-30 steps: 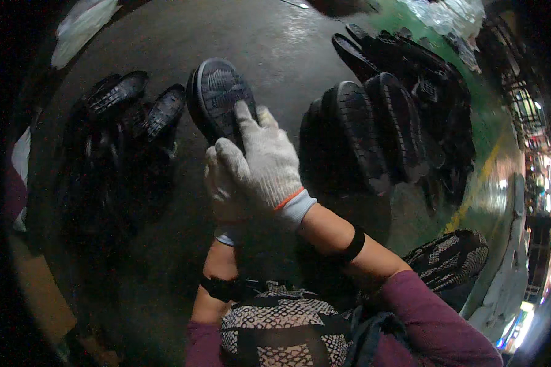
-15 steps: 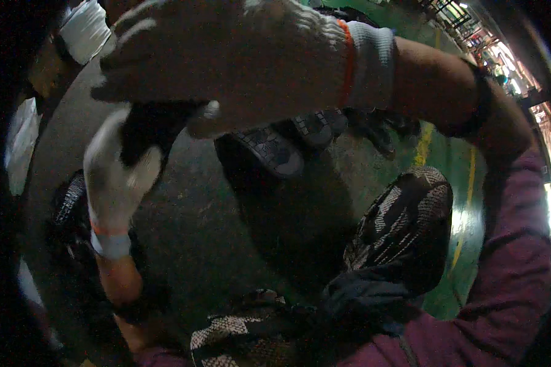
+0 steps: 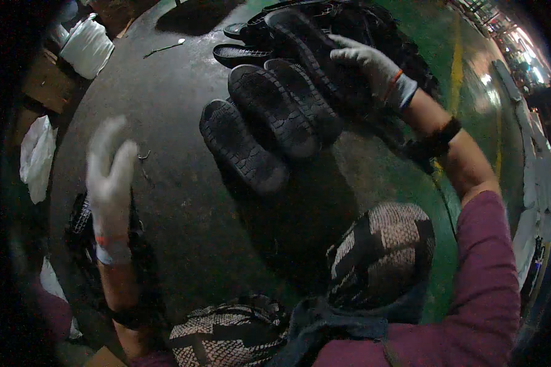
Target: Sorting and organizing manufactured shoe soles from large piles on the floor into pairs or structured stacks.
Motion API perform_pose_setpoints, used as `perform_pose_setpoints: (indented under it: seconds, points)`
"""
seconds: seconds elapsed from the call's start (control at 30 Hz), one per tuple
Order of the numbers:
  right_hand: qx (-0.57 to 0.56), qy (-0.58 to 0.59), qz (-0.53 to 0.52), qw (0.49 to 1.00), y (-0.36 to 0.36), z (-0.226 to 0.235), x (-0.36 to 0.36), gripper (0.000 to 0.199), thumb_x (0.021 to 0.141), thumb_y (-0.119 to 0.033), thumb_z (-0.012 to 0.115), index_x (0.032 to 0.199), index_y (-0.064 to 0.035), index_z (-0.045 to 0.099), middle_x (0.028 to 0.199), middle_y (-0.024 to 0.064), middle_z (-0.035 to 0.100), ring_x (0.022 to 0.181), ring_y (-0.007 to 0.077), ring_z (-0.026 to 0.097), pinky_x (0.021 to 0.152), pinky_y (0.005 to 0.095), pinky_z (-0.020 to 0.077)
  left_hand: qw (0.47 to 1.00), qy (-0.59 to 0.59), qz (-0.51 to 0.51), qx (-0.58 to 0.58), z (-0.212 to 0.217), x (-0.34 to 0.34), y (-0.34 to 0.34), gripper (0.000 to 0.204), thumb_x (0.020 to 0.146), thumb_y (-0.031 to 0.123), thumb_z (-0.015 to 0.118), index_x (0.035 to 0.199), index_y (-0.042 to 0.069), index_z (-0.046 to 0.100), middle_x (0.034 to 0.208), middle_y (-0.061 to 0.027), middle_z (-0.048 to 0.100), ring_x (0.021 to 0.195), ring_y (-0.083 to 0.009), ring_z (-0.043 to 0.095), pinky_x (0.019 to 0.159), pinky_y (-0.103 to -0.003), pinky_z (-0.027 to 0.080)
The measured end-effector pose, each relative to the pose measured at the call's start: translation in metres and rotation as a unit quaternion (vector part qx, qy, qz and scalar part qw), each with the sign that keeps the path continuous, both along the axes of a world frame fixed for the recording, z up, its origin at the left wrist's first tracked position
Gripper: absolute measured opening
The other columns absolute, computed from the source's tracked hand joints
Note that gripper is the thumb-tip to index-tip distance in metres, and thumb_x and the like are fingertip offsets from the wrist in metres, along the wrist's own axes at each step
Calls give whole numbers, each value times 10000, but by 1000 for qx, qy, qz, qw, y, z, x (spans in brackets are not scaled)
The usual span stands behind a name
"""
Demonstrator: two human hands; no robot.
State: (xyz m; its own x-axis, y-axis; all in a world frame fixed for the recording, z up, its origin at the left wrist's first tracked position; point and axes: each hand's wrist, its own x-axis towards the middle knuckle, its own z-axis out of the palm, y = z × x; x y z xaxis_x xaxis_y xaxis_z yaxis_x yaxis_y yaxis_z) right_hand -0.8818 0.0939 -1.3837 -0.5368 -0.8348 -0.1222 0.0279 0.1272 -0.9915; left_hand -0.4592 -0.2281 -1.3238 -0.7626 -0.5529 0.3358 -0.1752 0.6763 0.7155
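My right hand, in a white knit glove, reaches far forward and grips a black shoe at the right end of a row. Beside it lie three more black shoes, soles up and leaning on each other: one nearest me, one in the middle, one against the held shoe. Behind them a pile of dark shoes spreads to the upper right. My left hand, also gloved, hangs blurred in the air at the left with fingers apart and nothing in it.
Dark shoes lie on the floor under my left forearm. White sacks stand at the upper left and at the left edge. My knees in patterned trousers fill the lower middle. A green floor strip with a yellow line runs on the right.
Both hands held a shoe close to the camera half a second ago. Now my right hand has carried a shoe out to the row, and my left hand has let go and swung left.
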Motion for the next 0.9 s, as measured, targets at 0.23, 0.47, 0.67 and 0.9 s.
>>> perform_pose_setpoints:
  seconds: [0.23,0.47,0.67,0.9]
  points:
    - [6,-99,-53,994,-3,-75,-5,716,944,-144,742,1580,-60,423,1270,99,696,1056,200,697,936,369,583,967,-139,144,156,-77,124,37,419,973,137,631,1355,-37,623,1412,-154,594,1331,-268,541,1168,-374,388]
    - [61,-108,-9,992,-42,-40,76,680,955,-140,694,1578,-36,442,1420,118,631,1217,211,639,1046,333,508,918,-234,265,178,-126,240,63,433,934,268,695,1260,-18,701,1339,-181,666,1279,-324,592,1126,-392,431]
    - [195,362,49,910,-17,-103,0,719,947,-253,726,1558,6,450,1504,186,570,1323,271,575,1110,363,449,938,-173,296,42,-153,274,28,380,896,244,751,1189,5,718,1265,-178,685,1227,-345,614,1097,-413,467]
    - [373,628,45,681,-42,-77,-3,1053,828,-353,860,1659,-127,254,1444,246,537,1298,420,555,1086,471,483,744,-191,601,-221,-148,395,-161,374,899,285,658,1234,131,724,1281,-157,690,1163,-372,652,994,-493,530]
